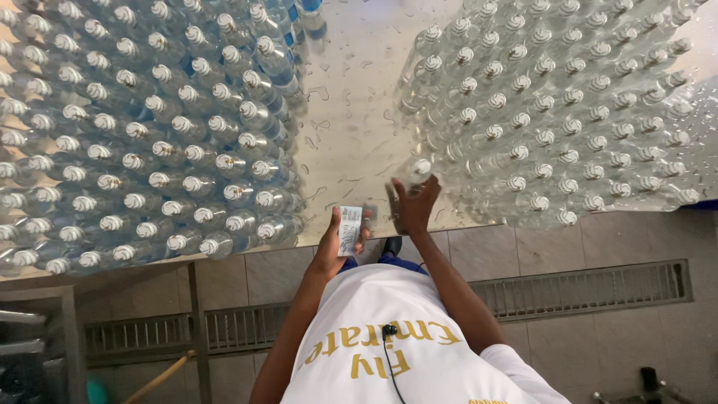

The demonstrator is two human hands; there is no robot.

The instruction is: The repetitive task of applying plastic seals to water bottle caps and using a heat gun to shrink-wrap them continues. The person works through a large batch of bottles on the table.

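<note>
Overhead, the wet metal table (351, 90) carries two blocks of upright clear capped bottles (149, 142). Right hand (413, 206) grips one bottle (413, 172) near the edge, cap upward, axis vertical. Left hand (336, 239) holds a small white rectangular label (349, 230).

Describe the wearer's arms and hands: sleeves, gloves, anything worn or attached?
Both arms are bare from the short sleeves down. No gloves, watch or rings visible on the left hand or right hand. White shirt with gold lettering; a small black clip-on mic with a thin black cable runs down the chest.
</note>
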